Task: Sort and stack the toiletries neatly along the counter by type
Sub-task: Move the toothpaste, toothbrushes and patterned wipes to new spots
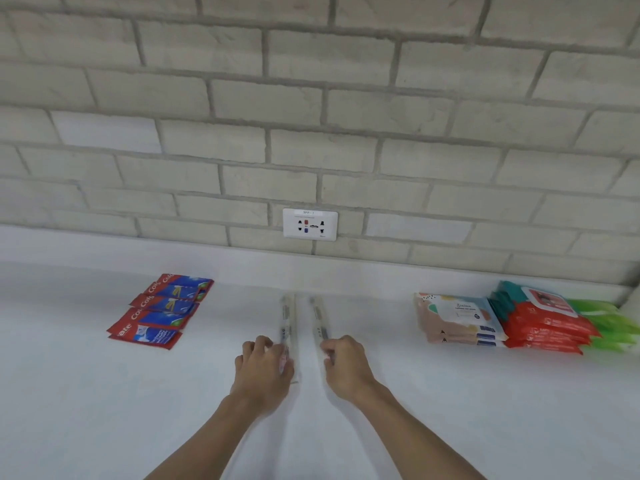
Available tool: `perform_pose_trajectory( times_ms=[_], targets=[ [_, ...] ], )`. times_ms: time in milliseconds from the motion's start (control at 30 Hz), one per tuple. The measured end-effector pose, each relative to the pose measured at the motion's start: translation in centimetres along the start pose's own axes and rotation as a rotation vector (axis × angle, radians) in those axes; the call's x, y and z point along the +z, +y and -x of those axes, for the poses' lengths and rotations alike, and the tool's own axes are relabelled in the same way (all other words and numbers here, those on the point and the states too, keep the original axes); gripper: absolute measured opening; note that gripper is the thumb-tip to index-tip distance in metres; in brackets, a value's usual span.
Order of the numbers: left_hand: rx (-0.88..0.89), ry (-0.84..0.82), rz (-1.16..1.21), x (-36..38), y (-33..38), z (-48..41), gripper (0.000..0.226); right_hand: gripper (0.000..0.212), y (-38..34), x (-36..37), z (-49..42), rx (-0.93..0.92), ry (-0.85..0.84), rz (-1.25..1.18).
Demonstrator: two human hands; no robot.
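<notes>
Two long toothbrush packs in clear wrappers lie side by side on the white counter [104,393], pointing toward the wall. My left hand [265,367] grips the near end of the left toothbrush pack [287,317]. My right hand [346,367] pinches the near end of the right toothbrush pack [318,318]. To the left, several red and blue toothpaste boxes [161,311] lie in an overlapping row. At the right stand stacks of wet-wipe packs: a pale patterned stack [457,318], a red stack [547,323] and a green stack [609,323].
A brick wall runs along the back of the counter, with a white power socket [310,224] just above the counter's raised back edge. Bare counter lies between the toothpaste row and the toothbrushes, and between the toothbrushes and the wipes.
</notes>
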State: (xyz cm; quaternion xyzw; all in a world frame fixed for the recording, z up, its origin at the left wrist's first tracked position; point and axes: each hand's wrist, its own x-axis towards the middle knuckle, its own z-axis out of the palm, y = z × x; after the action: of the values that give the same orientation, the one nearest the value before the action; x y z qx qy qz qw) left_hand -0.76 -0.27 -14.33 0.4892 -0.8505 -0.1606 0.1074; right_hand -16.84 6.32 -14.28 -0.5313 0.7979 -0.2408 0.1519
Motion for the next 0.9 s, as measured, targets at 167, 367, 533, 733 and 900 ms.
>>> perform_pose_trajectory(
  times_ms=[167, 367, 533, 733, 900],
  targets=[
    [-0.031, -0.017, 0.002, -1.5, -3.5, -0.3, 0.039, 0.021, -3.2, 1.9, -0.9, -0.056, -0.047, -0.006],
    [-0.061, -0.031, 0.009, -2.9, -6.9, -1.0, 0.040, 0.038, -6.5, 4.1, -2.0, -0.105, -0.060, 0.014],
    [-0.065, -0.065, 0.010, -4.0, -9.3, -2.0, 0.041, 0.028, -8.9, 5.6, -2.9, -0.128, -0.083, 0.012],
    [-0.041, -0.097, 0.016, -4.8, -10.5, -2.5, 0.041, 0.037, -10.6, 6.9, -3.8, -0.125, -0.064, 0.015],
    [-0.036, -0.094, 0.005, -4.9, -10.8, -2.9, 0.039, 0.027, -11.7, 7.4, -4.1, -0.091, -0.054, 0.038]
  ],
)
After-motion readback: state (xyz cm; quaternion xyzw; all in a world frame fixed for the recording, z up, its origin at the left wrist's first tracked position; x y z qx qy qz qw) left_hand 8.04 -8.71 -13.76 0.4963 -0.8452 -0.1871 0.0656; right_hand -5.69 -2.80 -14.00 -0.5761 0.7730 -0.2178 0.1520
